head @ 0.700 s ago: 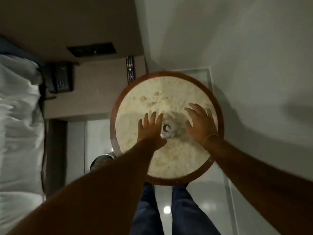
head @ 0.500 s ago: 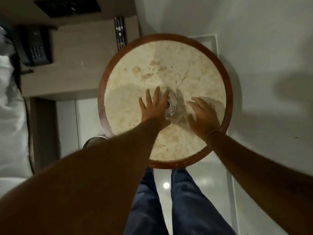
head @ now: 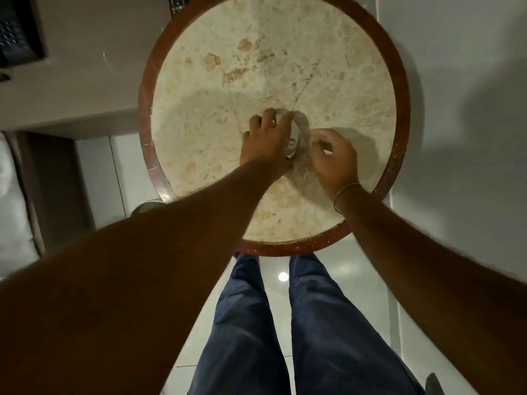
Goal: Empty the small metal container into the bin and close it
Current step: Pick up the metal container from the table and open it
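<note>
Small metal container sits near the middle of the round desk, pinned between both hands.

Right hand curls closed against its near side; left hand wraps it, likely steadying for a lift. Shiny, ribbed, mostly hidden by fingers.

Container on table, between both hands.

A single head-worn camera looks steeply down onto a round table. Close range. The wearer's legs fill the lower frame.
</note>
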### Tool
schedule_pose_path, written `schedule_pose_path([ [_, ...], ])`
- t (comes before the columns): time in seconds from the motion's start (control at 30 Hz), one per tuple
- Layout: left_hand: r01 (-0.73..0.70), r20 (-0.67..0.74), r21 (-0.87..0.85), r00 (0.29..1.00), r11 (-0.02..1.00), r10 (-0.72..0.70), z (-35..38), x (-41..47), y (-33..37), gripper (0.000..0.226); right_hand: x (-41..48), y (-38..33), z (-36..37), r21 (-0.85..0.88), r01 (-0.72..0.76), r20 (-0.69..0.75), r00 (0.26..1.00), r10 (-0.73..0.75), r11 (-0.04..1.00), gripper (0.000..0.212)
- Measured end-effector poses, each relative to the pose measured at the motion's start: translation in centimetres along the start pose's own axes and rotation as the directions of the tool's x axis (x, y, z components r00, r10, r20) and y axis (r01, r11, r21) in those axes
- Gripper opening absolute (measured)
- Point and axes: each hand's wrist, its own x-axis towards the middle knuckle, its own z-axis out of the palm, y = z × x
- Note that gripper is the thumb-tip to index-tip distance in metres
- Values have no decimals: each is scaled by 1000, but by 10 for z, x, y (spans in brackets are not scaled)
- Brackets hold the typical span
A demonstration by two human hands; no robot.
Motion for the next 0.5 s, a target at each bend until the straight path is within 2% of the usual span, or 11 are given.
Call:
schedule_pose_path([
  [0.07, 20, -28, -89, 999, 996, -22, -2, -9, 6, 109, 4, -5, 4, 154, -117, 1, 993, 119, 981, 30],
  [0.13, 0, -73, -156, 997, 988, -11, -3, -25, 13, 109, 7, -8, 7, 312, -249, 30, 967, 253, 917, 31],
  [0.17, -14, -94, -171, 996, 985, -2, -3, -35, 16, 108, 8, -8, 7, 396, -321, 108, 947, 304, 860, 33],
  [0.23, -24, -130, -188, 991, 982, -1, -3, -53, 19, 105, 6, -6, 8, 536, -495, 405, 862, 306, 684, 47],
  [0.27, -24, -138, -192, 990, 981, -3, -3, -61, 21, 103, 4, -4, 6, 558, -578, 542, 797, 266, 595, 56],
  [0.33, -20, -145, -188, 989, 982, -7, -4, -76, 24, 100, 0, 0, 5, 542, -673, 689, 699, 192, 504, 67],
  [0.43, -2, -153, -218, 988, 976, -32, -7, -93, 17, 98, -3, 4, 16, 487, -727, 761, 625, 173, 484, 67],
  [0.5, 29, -148, -286, 986, 958, -74, -11, -105, 5, 98, -4, 2, 26, 427, -748, 793, 580, 187, 508, 66],
])
